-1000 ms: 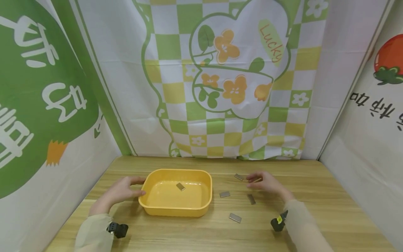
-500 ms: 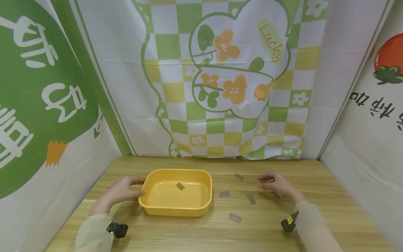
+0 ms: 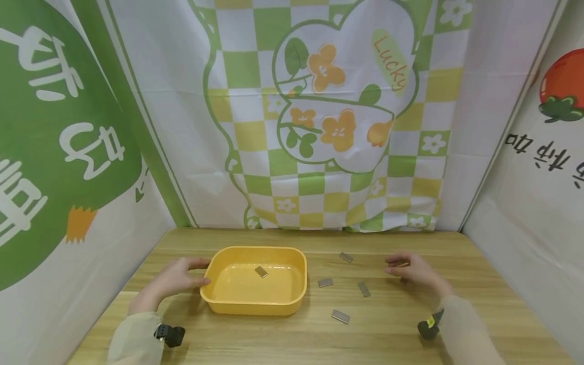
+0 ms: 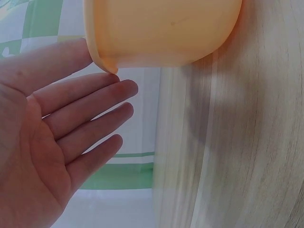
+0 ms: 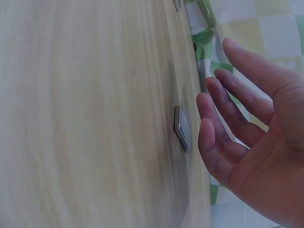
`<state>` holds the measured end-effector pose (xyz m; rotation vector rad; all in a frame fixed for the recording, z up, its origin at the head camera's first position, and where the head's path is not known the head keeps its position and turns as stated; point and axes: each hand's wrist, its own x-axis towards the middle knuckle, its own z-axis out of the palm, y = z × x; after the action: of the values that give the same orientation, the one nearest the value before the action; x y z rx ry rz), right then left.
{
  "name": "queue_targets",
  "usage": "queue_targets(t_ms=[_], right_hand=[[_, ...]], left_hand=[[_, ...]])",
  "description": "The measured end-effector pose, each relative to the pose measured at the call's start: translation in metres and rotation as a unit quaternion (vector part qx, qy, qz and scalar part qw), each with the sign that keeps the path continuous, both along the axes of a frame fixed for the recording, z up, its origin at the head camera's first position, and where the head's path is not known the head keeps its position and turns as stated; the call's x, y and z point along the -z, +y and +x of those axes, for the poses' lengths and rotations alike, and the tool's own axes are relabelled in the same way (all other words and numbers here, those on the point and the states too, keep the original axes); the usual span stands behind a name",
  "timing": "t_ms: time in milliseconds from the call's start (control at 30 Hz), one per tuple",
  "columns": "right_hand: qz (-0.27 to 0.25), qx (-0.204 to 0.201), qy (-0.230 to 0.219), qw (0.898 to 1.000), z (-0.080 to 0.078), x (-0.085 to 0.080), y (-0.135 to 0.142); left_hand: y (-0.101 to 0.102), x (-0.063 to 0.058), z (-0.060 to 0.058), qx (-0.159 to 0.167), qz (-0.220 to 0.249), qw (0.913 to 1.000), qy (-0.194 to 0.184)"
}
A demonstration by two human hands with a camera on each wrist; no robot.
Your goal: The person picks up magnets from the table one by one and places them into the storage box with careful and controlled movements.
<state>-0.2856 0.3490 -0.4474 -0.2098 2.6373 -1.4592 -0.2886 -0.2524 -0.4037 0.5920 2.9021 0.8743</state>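
Observation:
A yellow plastic basin (image 3: 253, 307) stands on the wooden table, with one small flat grey metal block (image 3: 261, 271) inside it. My left hand (image 3: 175, 278) touches the basin's left rim, its fingers fairly straight; the left wrist view shows the thumb and fingertips right at the lip. To the right, my right hand (image 3: 414, 268) hovers with loosely bent fingers and nothing in them. In the right wrist view a metal block (image 5: 182, 128) lies on the table near those fingertips; the hand hides it in the head view.
Several more metal blocks lie between basin and right hand: a far block (image 3: 345, 257), a block near the basin (image 3: 325, 282), a slanted block (image 3: 364, 289) and a front block (image 3: 340, 316). A checkered curtain (image 3: 315, 203) hangs behind the table (image 3: 274, 344).
My right hand has drawn rightward, away from the far metal block, and covers another block that briefly showed under it. My left hand and the basin have stayed put.

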Motion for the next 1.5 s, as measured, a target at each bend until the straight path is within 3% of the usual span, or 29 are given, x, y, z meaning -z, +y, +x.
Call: queue_targets(t_ms=[400,933,1500], right_hand=[[-0.003,0.016,0.002,1.000,0.004,0.004,0.017],[0.070,0.022,0.022,0.997,0.012,0.008,0.037],[0.065,-0.009,0.031,0.997,0.011,0.015,0.047]], left_hand=[[-0.001,0.001,-0.001,0.003,-0.002,1.0000,0.005],[-0.001,0.001,-0.002,0.004,-0.003,1.0000,0.003],[0.000,0.000,-0.001,0.006,-0.003,1.0000,0.006]])
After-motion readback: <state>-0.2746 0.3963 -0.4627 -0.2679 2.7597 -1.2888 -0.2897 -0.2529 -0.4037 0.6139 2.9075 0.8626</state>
